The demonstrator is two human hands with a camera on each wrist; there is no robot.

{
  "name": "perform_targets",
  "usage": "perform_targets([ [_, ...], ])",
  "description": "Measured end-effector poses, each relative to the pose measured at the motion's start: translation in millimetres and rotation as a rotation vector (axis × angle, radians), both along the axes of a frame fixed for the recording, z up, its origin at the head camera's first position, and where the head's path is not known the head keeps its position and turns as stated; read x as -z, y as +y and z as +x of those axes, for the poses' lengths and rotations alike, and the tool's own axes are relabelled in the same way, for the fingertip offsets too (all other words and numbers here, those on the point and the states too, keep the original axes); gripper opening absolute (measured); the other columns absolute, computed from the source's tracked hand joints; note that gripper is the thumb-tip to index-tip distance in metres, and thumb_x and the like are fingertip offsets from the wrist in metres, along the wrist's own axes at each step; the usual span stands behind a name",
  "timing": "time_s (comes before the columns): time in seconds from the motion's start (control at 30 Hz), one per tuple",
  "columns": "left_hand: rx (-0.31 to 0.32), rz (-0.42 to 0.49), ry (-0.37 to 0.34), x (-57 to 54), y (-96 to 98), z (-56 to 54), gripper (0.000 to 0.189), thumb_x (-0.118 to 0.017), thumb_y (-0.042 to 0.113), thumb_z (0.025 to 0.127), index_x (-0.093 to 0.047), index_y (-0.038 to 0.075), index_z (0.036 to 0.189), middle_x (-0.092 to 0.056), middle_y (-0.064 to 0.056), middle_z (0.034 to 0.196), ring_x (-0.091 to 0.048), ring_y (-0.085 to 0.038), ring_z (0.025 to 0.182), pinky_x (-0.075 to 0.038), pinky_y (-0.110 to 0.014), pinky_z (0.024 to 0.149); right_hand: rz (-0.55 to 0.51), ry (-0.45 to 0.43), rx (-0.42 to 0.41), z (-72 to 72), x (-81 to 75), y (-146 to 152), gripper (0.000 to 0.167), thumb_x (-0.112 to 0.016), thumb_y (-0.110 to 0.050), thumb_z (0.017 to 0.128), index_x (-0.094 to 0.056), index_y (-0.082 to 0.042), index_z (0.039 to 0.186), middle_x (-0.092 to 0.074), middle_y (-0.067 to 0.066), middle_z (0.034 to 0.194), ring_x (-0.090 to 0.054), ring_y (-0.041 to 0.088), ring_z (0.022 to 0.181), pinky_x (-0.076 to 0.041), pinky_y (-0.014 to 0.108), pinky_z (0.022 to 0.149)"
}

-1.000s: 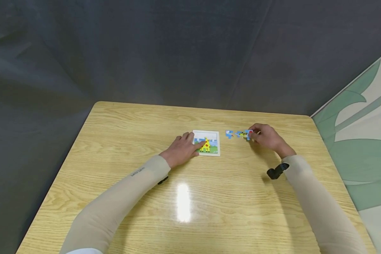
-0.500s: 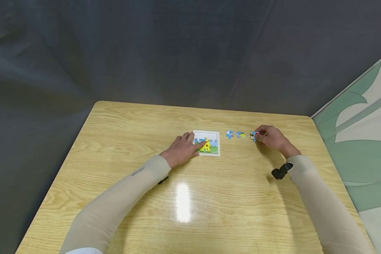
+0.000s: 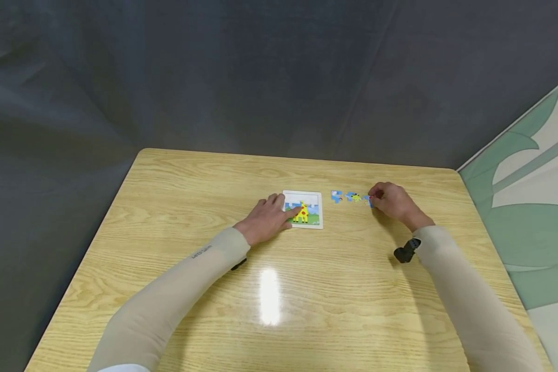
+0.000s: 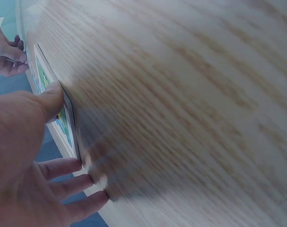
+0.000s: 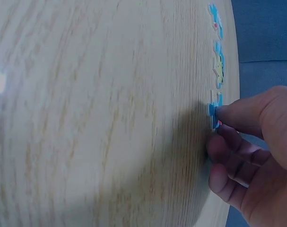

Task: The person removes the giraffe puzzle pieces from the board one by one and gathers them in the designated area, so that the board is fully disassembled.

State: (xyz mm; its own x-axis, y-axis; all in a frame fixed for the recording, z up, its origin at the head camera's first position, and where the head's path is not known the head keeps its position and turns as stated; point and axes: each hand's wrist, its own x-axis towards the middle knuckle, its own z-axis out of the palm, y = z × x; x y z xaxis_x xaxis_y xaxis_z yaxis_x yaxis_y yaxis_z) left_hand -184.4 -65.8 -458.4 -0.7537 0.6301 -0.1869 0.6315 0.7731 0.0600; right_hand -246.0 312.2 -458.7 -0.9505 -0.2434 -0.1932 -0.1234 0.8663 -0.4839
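A white-framed jigsaw board [image 3: 312,216] showing a yellow giraffe lies on the table, its upper strip pale and without picture. My left hand [image 3: 264,219] rests at the board's left side, one extended finger over the giraffe. In the left wrist view, the other fingertips [image 4: 89,179] touch down by the board's edge. To the right, my right hand [image 3: 390,200] pinches a blue jigsaw piece [image 5: 213,112] with a bit of red between thumb and finger, partly covering it. Beside it lie a blue-and-yellow piece [image 3: 353,197] and a blue-and-white piece [image 3: 336,196], in a row.
The wooden table [image 3: 214,186] ends at a back edge just beyond the pieces, against a dark curtain [image 3: 260,77]. A green-and-white patterned panel [image 3: 530,222] stands along the right side. Light glares off the tabletop [image 3: 269,297].
My right hand first drew the pinched piece rightward, away from the blue-and-yellow one, then came slightly back left with it. The left hand and the board have stayed still.
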Motion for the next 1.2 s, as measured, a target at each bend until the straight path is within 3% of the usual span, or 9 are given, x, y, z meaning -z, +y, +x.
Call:
perform_targets([
  [0.47,-0.002,0.020,0.030,5.1,-1.2,-1.5,0.057,-0.048,0.044,0.113,-0.037,0.032,0.168,-0.050,-0.016,0.128,-0.053,-0.031,0.118,-0.052,-0.043,0.092,-0.001,0.008,0.014,2.5,0.2,-6,0.028,-0.056,-0.019,0.110,-0.065,0.002,0.126,-0.068,0.021,0.108,-0.060,0.024,0.083,-0.048,0.035,0.073],
  [0.6,-0.007,0.055,0.014,4.3,-1.7,-1.7,0.059,-0.051,0.042,0.112,-0.038,0.027,0.167,-0.050,-0.017,0.131,-0.053,-0.033,0.124,-0.053,-0.045,0.095,-0.033,0.007,0.012,3.7,-1.9,-15,0.028,-0.054,-0.020,0.111,-0.065,0.000,0.127,-0.067,0.019,0.110,-0.060,0.023,0.082,-0.049,0.036,0.072],
  [0.87,-0.087,0.054,-0.031,4.2,-0.5,-5.8,0.077,-0.052,0.051,0.110,-0.031,0.002,0.167,-0.044,-0.016,0.152,-0.046,-0.032,0.148,-0.050,-0.047,0.111,-0.071,0.025,-0.030,5.1,-8.9,-44,0.027,-0.054,-0.017,0.111,-0.067,0.001,0.126,-0.068,0.021,0.113,-0.058,0.022,0.080,-0.047,0.032,0.068],
  [1.03,-0.088,0.064,-0.020,3.1,-1.2,-5.3,0.073,-0.054,0.050,0.109,-0.043,-0.003,0.159,-0.042,-0.018,0.156,-0.049,-0.032,0.145,-0.053,-0.047,0.109,-0.081,0.046,-0.059,2.3,-10.8,-63,0.026,-0.054,-0.016,0.110,-0.068,0.000,0.125,-0.070,0.020,0.113,-0.059,0.022,0.078,-0.048,0.033,0.069],
  [1.2,-0.112,0.058,-0.035,2.5,-0.9,-5.0,0.077,-0.055,0.051,0.109,-0.041,-0.004,0.160,-0.034,-0.019,0.168,-0.042,-0.034,0.154,-0.050,-0.049,0.116,-0.095,0.047,-0.088,1.4,-13.5,-82,0.025,-0.055,-0.016,0.109,-0.069,-0.001,0.123,-0.070,0.019,0.110,-0.058,0.022,0.079,-0.046,0.033,0.070],
])
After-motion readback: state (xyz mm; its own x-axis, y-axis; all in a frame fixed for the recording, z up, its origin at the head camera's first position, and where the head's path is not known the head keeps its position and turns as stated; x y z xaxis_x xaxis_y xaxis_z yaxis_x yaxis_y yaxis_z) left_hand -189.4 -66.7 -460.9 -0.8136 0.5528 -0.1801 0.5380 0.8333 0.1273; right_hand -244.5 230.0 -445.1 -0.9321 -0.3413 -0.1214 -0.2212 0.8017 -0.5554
